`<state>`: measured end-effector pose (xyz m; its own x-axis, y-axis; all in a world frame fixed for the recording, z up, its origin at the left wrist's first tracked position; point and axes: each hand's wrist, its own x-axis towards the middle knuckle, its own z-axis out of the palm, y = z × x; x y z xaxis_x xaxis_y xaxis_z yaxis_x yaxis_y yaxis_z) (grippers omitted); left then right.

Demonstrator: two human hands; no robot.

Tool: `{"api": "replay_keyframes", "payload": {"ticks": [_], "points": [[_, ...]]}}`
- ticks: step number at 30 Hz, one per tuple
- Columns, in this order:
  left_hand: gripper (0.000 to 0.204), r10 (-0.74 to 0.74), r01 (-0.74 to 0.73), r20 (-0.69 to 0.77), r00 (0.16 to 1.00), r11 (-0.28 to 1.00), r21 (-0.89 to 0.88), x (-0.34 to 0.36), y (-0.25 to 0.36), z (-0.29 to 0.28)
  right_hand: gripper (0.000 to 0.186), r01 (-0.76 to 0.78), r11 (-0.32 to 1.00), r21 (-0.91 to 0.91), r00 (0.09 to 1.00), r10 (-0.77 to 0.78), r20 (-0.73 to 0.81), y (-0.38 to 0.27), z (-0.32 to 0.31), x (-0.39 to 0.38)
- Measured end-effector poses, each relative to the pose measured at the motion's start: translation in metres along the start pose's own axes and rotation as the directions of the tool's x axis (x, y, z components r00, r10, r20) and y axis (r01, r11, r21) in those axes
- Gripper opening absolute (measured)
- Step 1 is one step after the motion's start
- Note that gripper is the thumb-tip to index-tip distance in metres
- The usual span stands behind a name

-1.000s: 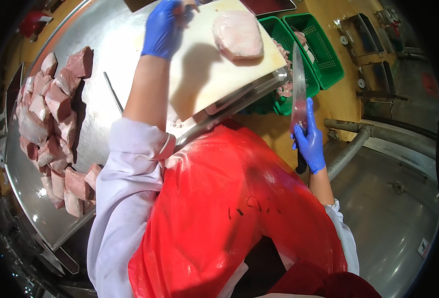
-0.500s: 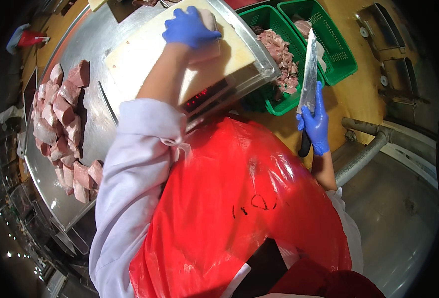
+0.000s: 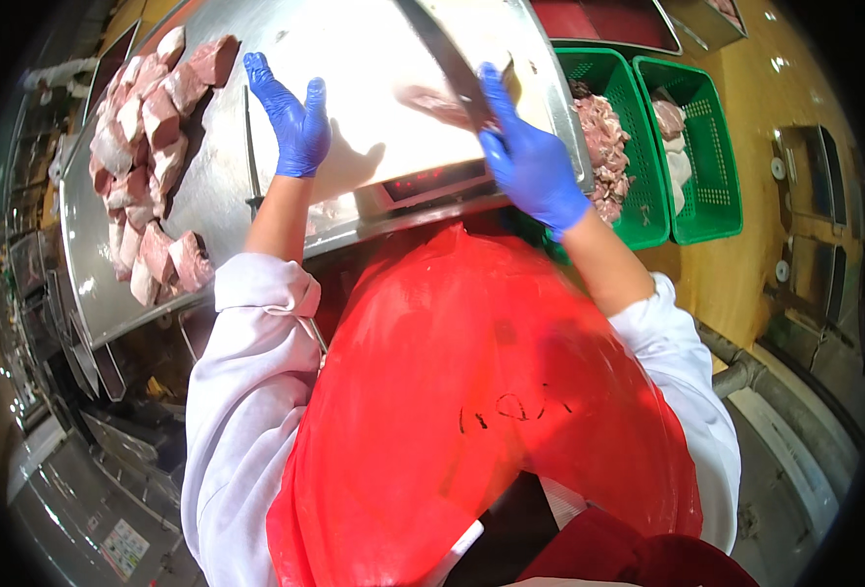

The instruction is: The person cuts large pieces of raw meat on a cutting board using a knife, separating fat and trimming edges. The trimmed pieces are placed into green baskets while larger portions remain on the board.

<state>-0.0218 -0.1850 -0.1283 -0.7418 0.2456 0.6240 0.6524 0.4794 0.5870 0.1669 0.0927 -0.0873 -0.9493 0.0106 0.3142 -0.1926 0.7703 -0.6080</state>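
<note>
My right hand [image 3: 535, 166], in a blue glove, is closed around a knife whose handle is mostly hidden in the grip. The broad knife blade [image 3: 442, 49] slants up and left over the white cutting board [image 3: 354, 59], which glare washes out. Beside and partly under the blade lies a piece of raw meat [image 3: 432, 103]; whether the blade touches it I cannot tell. My left hand [image 3: 293, 122], also gloved in blue, is at the board's left side, empty, with thumb and fingers apart. A thin rod [image 3: 250, 147] with a dark end lies just left of it.
Raw meat chunks [image 3: 149, 137] are heaped on the steel table [image 3: 207, 196] at left. A red-lit display [image 3: 432, 183] sits under the board's near edge. At right stand a green basket [image 3: 652, 210] of meat trimmings and another green basket [image 3: 716, 176] with a few pieces.
My left hand has left the meat on the board and moved left, empty. The knife in my right hand has come from beside the green baskets to over the board. The view has shifted.
</note>
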Motion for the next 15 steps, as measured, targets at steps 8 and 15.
{"api": "replay_keyframes", "payload": {"ticks": [8, 15], "points": [[0.09, -0.138, 0.117, -0.186, 0.973, 0.986, -0.12, -0.01, 0.019, -0.005, 0.084, 0.089, 0.96, -0.264, 0.976, -0.03, 0.218, -0.038, 0.031, 0.049], [0.063, -0.148, 0.12, -0.228, 0.962, 0.984, -0.132, -0.008, 0.013, 0.008, 0.089, 0.032, 0.885, -0.464, 0.851, 0.22, 0.477, -0.046, -0.031, -0.026]]}}
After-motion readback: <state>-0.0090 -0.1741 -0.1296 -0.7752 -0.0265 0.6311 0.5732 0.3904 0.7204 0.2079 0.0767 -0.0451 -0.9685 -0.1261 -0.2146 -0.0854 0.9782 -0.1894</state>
